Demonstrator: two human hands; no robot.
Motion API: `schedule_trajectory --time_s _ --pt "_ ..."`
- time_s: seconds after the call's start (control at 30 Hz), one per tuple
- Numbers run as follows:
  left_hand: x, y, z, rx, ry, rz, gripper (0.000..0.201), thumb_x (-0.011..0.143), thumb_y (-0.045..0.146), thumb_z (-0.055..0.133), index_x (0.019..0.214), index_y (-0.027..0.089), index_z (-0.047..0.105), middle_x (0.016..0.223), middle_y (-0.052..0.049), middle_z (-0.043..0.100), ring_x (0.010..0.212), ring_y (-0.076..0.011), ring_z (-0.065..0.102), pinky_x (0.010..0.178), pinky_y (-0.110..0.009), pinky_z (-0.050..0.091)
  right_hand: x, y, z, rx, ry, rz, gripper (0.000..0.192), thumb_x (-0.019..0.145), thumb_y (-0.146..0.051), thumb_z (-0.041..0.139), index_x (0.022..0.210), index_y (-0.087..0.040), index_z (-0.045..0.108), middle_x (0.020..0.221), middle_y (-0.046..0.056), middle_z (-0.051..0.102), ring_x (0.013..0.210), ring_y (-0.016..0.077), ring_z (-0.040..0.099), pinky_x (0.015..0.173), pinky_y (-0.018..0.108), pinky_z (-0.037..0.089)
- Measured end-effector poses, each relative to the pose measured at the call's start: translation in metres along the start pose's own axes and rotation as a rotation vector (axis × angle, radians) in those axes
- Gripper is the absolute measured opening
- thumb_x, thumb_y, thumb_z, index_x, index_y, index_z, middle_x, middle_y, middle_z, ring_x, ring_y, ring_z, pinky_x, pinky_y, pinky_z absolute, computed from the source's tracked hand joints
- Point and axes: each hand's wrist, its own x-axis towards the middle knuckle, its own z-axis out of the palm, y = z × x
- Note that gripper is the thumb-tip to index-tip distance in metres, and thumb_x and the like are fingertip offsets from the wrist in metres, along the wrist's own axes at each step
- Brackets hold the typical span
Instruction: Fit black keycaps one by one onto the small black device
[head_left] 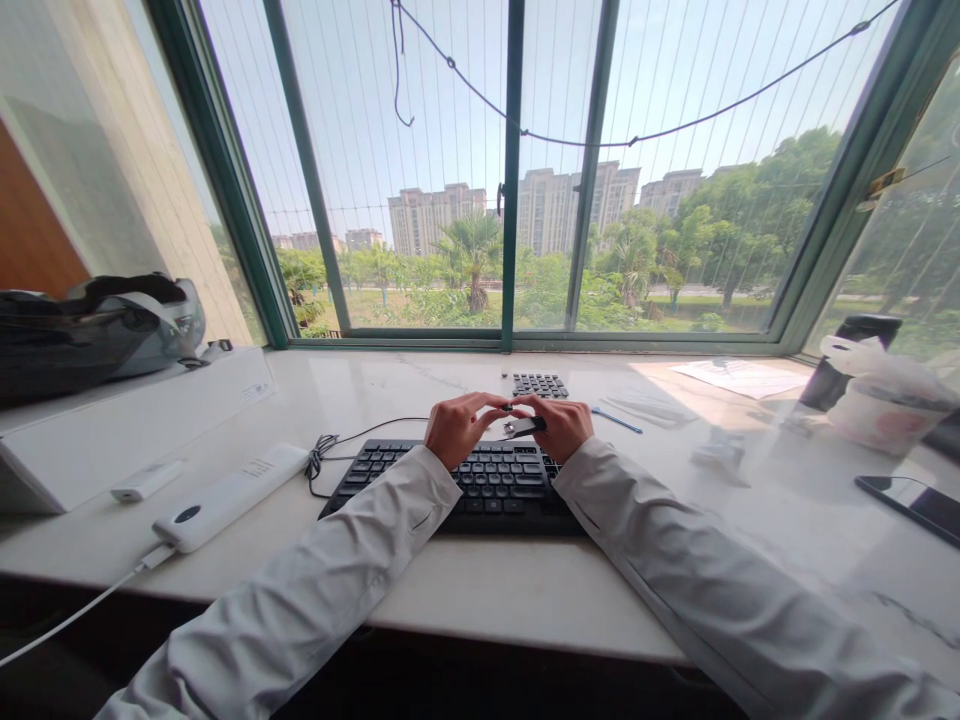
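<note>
A black keyboard [487,490] lies on the white counter under both my hands, and some of its key positions look bare. My left hand [459,428] pinches a small black keycap [508,407] between thumb and forefinger. Fingertips of my right hand [564,428] meet the same keycap from the other side. Tucked in the right hand is a small tool [525,427] with a black handle and a shiny metal end; its exact kind is unclear. Just beyond the hands, several loose black keycaps [540,385] are set out in rows.
A blue thin stick [616,420] lies right of the keycaps. At left are a white power bank [232,497], a coiled black cable [321,460] and a white box [135,430]. A phone [911,505], paper [739,378] and a tub [889,410] occupy the right side.
</note>
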Motion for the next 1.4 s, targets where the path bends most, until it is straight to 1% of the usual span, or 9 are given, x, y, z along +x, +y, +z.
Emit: schedule_trajectory --time_s 0.17,0.33,0.47,0.6,0.9,1.13,1.4 --pt "0.0004 -0.0001 -0.0012 -0.022 -0.018 0.025 0.027 0.091 0.04 0.055 0.1 0.022 0.072 0.097 -0.003 0.074 0.07 -0.012 0.065 0.062 -0.022 0.047 0.0002 -0.0013 -0.002 0.025 -0.019 0.004 0.021 0.083 -0.023 0.059 0.102 -0.027 0.068 0.079 -0.001 0.075 0.07 0.0135 0.067 0.06 0.021 0.038" --pt "0.0001 -0.0012 0.0 -0.012 -0.024 0.031 0.028 0.091 0.041 0.054 0.101 0.021 0.071 0.099 -0.003 0.074 0.068 -0.0116 0.065 0.064 -0.022 0.048 -0.0012 0.0005 0.0006 0.039 -0.04 -0.012 0.019 0.082 -0.024 0.06 0.099 -0.026 0.069 0.08 0.0 0.075 0.07 0.0147 0.067 0.061 0.022 0.039" --pt "-0.0005 -0.0017 0.0009 -0.007 -0.021 0.02 0.026 0.09 0.04 0.055 0.098 0.022 0.072 0.098 -0.002 0.074 0.067 -0.0113 0.064 0.065 -0.022 0.048 -0.0021 0.0014 0.003 0.069 -0.025 -0.003 0.016 0.085 -0.027 0.058 0.096 -0.026 0.07 0.08 0.0 0.074 0.072 0.0147 0.067 0.062 0.022 0.039" --pt "-0.0006 -0.0022 0.0008 -0.007 -0.021 0.003 0.027 0.089 0.042 0.056 0.096 0.022 0.073 0.096 -0.001 0.074 0.065 -0.0107 0.063 0.063 -0.022 0.046 -0.0015 0.0003 0.0032 0.073 0.012 -0.006 0.016 0.089 -0.032 0.056 0.094 -0.026 0.07 0.076 -0.001 0.074 0.068 0.0134 0.067 0.06 0.021 0.038" --pt "0.0003 -0.0004 -0.001 -0.003 0.003 -0.005 0.028 0.09 0.043 0.055 0.097 0.024 0.073 0.095 0.0 0.075 0.069 -0.0122 0.066 0.065 -0.023 0.047 -0.0013 -0.0003 0.0026 0.062 0.022 -0.034 0.021 0.091 -0.035 0.053 0.104 -0.026 0.067 0.066 -0.002 0.069 0.055 0.0109 0.061 0.056 0.022 0.035" --pt "0.0003 -0.0014 -0.0013 0.018 -0.002 -0.015 0.03 0.091 0.045 0.053 0.097 0.024 0.074 0.095 -0.001 0.075 0.071 -0.0129 0.066 0.066 -0.023 0.046 0.0002 -0.0022 -0.0012 0.06 -0.001 -0.031 0.025 0.092 -0.038 0.051 0.107 -0.025 0.067 0.065 -0.001 0.068 0.055 0.0103 0.06 0.057 0.021 0.036" --pt "0.0005 -0.0019 -0.0011 0.016 -0.001 -0.009 0.033 0.091 0.046 0.052 0.094 0.023 0.074 0.094 -0.002 0.075 0.074 -0.0138 0.067 0.065 -0.023 0.046 0.0014 -0.0038 -0.0022 0.056 0.025 -0.037 0.025 0.092 -0.039 0.052 0.106 -0.025 0.067 0.065 -0.001 0.069 0.055 0.0108 0.061 0.058 0.021 0.037"
